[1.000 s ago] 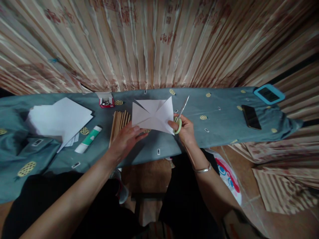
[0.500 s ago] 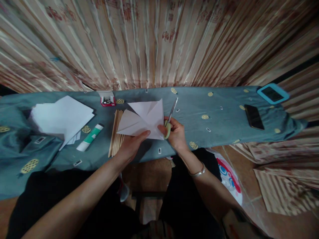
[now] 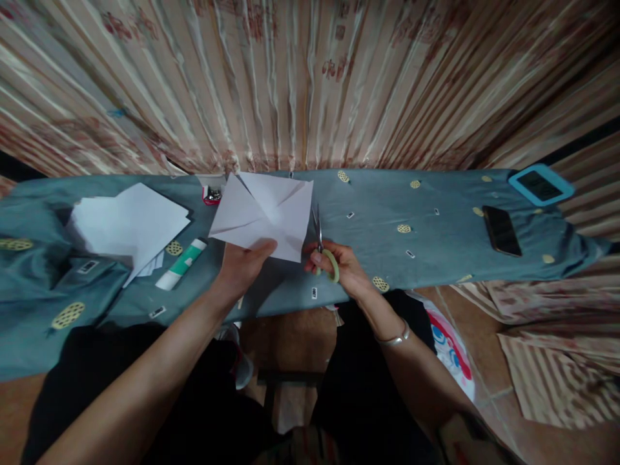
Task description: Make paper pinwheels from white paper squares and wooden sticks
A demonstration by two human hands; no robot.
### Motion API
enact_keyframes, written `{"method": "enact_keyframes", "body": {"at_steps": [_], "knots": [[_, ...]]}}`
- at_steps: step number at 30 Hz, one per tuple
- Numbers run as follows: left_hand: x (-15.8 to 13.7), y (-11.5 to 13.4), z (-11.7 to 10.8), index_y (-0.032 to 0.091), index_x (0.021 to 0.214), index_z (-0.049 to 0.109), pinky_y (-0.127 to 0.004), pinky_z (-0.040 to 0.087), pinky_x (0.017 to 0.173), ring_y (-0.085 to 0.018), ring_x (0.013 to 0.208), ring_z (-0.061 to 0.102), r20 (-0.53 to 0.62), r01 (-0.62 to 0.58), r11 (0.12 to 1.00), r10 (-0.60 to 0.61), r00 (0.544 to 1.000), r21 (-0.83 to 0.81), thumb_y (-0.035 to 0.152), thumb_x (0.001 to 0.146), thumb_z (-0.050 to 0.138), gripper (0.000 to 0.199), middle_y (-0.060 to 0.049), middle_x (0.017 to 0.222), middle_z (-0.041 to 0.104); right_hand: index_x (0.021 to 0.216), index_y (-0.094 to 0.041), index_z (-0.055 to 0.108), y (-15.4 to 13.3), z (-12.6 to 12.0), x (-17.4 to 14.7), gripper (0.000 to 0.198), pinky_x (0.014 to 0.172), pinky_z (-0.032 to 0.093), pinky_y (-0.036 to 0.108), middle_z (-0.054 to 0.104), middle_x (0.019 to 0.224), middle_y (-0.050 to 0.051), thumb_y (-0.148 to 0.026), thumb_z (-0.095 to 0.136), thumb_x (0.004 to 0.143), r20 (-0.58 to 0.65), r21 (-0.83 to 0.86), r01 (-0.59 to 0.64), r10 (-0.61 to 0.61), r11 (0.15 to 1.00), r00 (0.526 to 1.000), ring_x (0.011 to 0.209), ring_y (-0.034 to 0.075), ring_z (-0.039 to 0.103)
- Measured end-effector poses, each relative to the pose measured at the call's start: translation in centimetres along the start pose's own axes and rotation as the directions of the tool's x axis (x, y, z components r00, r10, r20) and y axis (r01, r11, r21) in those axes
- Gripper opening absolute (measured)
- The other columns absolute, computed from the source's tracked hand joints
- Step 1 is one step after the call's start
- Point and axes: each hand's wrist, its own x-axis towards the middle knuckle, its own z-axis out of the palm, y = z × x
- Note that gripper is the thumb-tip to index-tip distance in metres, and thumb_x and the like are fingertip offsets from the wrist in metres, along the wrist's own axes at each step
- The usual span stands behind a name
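A creased white sheet of paper point(image 3: 278, 210), cut inward at its upper left, is raised above the table. My left hand point(image 3: 245, 263) pinches its lower edge, thumb on top and fingers underneath. Just right of the sheet, my right hand point(image 3: 339, 261) grips scissors point(image 3: 331, 263) with pale green handles. The blades point away from me, slightly parted, and stand apart from the paper's right edge. Behind the sheet, a small red box point(image 3: 212, 195) of metal bits is partly covered. The wooden sticks are almost wholly hidden under the paper and my left hand.
A stack of white paper point(image 3: 126, 223) and a green-and-white glue stick point(image 3: 181, 264) lie to the left. Toward the right end are a black phone point(image 3: 502, 230) and a blue-framed device point(image 3: 541, 185). A pleated curtain point(image 3: 300, 84) hangs behind the cloth-covered table point(image 3: 368, 200).
The paper has lifted and moved left, now covering the sticks. My right thumb has left the sheet, and the scissors have turned more upright, away from its edge.
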Motion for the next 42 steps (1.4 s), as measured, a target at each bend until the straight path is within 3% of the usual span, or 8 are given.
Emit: {"method": "enact_keyframes", "body": {"at_steps": [4,10,21,26,33,42], "knots": [[1.0,0.6,-1.0,0.02,0.077,0.06,-0.045,0.048,0.1,-0.029,0.098,0.066,-0.051,-0.031,0.999,0.032,0.998,0.017,0.036,0.063,0.073,0.025,-0.006,0.081,0.073,0.09,-0.015,0.064,-0.6,-1.2,-0.9,0.046,0.061,0.048,0.026,0.066,0.071,0.001,-0.056,0.074,0.072,0.191,-0.154,-0.048,0.078,0.987,0.979,0.062,0.011,0.058],[2.0,0.3,-1.5,0.023,0.077,0.056,-0.046,0.046,0.102,-0.027,0.1,0.065,-0.095,-0.089,0.995,0.086,0.992,-0.036,0.035,0.06,0.076,0.028,-0.001,0.077,0.071,0.091,-0.012,0.061,-0.8,-1.9,-1.6,0.049,0.059,0.047,0.023,0.064,0.075,0.001,-0.056,0.073,0.073,0.402,-0.279,-0.168,0.274,0.946,0.874,0.062,0.009,0.056],[0.9,0.6,-0.5,0.024,0.077,0.058,-0.045,0.052,0.092,-0.028,0.097,0.067,-0.024,-0.022,0.998,0.021,1.0,-0.055,0.043,0.064,0.075,0.028,-0.002,0.078,0.072,0.09,-0.014,0.061,-0.5,-0.7,-1.4,0.054,0.047,0.041,0.019,0.064,0.069,-0.001,-0.064,0.071,0.07,0.364,-0.252,-0.192,0.277,0.948,0.889,0.053,0.007,0.052],[0.6,0.8,-0.3,0.023,0.076,0.059,-0.043,0.056,0.081,-0.029,0.086,0.068,-0.013,-0.045,0.999,0.045,0.999,0.006,0.04,0.065,0.071,0.024,-0.004,0.078,0.073,0.09,-0.013,0.063,-0.3,-0.9,-1.2,0.055,0.054,0.043,0.021,0.066,0.069,0.001,-0.064,0.071,0.071,0.362,-0.288,-0.146,0.248,0.947,0.899,0.06,0.01,0.056],[0.5,0.0,0.1,0.018,0.087,0.065,-0.045,0.052,0.092,-0.027,0.084,0.068,-0.036,-0.068,0.991,0.064,0.997,-0.114,0.032,0.066,0.069,0.025,-0.005,0.082,0.073,0.088,-0.014,0.064,-0.1,-1.0,-1.1,0.054,0.056,0.045,0.022,0.067,0.067,0.001,-0.063,0.074,0.068,0.35,-0.268,-0.169,0.259,0.949,0.9,0.06,0.011,0.058],[0.3,0.6,-0.1,0.018,0.083,0.064,-0.044,0.052,0.091,-0.029,0.093,0.066,-0.026,-0.032,0.999,0.031,0.999,-0.034,0.033,0.064,0.07,0.025,-0.008,0.086,0.073,0.088,-0.014,0.065,0.2,-1.1,-0.9,0.053,0.057,0.046,0.023,0.067,0.067,0.0,-0.062,0.075,0.068,0.367,-0.242,-0.168,0.25,0.956,0.896,0.061,0.011,0.059]]}}
